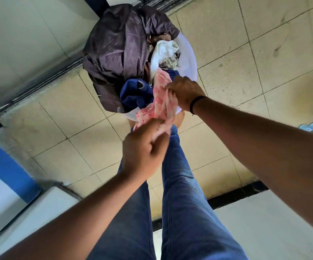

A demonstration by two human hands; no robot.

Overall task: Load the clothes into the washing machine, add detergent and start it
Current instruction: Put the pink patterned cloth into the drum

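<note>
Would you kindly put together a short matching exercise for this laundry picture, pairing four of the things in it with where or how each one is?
Things:
1. large dark purple-grey garment
2. pink and white patterned cloth
3. crumpled white cloth
4. navy blue garment

Places or states:
A. held by both the left hand and the right hand
B. draped over the far and left side of the white laundry basket
C. in the basket, just left of the pink cloth
D. in the basket by its right rim, beyond the right hand

Pairs: 1-B, 2-A, 3-D, 4-C
</note>
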